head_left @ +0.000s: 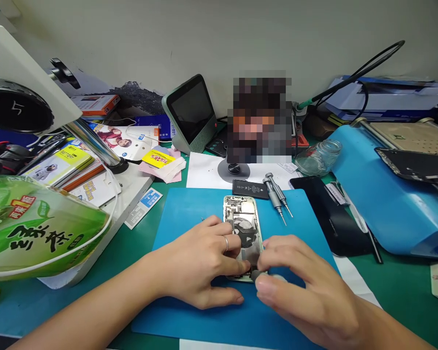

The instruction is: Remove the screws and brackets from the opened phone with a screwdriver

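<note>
On the blue mat (190,210), the opened phone (245,232) is lying with its insides exposed. Left hand (206,262) is gripping nothing: index pressing near the phone's bottom end, other fingers curling over its left edge. Right hand (299,284) seems to be pinching a grey piece (255,275) by the lower right corner; thumb is hiding most of it.

Risks: too hard an index press could be stressing connectors. Grey piece slipping could be gouging a flex. No clamp showing, so uneven push could be skating the phone. Left hand sweeping could be scattering tiny loose bits (203,218). 2 screwdrivers (276,195) are lying just beside the black battery (248,188); a bump could be rolling them into it.
</note>
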The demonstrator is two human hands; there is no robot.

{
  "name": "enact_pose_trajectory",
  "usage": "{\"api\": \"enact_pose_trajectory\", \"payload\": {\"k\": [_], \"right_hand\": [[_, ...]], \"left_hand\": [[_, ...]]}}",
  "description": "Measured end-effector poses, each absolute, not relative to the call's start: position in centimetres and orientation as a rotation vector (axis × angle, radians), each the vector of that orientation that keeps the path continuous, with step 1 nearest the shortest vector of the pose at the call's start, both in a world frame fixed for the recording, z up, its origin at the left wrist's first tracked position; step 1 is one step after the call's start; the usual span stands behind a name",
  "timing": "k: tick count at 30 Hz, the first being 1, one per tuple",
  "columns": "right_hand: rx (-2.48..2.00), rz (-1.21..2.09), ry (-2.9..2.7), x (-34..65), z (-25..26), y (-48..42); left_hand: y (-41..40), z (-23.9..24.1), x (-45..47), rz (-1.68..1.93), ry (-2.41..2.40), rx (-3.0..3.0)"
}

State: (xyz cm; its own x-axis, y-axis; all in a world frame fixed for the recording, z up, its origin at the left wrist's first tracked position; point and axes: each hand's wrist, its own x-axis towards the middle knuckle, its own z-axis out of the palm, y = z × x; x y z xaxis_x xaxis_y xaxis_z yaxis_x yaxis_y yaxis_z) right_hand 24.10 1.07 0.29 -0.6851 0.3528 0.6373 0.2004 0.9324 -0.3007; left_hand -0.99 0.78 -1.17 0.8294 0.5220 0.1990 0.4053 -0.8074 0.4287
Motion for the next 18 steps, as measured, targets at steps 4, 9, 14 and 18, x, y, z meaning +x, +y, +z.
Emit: {"api": "enact_pose_trajectory", "payload": {"k": [4, 9, 14, 18], "right_hand": [[-0.338, 0.347, -2.369, 24.56, 0.49, 1.26], [-0.322, 0.319, -2.38, 24.62, 0.5, 1.38], [-0.331, 0.325, -2.394, 24.24, 0.48, 1.41], [-0.288, 0.365, -2.419, 24.07, 0.51, 1.53]], "left_hand": [[0.84, -0.94, -1.12, 0.418, 0.691, 2.677], [1.01, -0.58, -1.36, 0.419, 0.664, 2.692], [1.09, -0.59, -1.53, 0.426, 0.645, 2.738], [1.09, -0.63, -1.65, 0.442, 0.644, 2.753]]}}
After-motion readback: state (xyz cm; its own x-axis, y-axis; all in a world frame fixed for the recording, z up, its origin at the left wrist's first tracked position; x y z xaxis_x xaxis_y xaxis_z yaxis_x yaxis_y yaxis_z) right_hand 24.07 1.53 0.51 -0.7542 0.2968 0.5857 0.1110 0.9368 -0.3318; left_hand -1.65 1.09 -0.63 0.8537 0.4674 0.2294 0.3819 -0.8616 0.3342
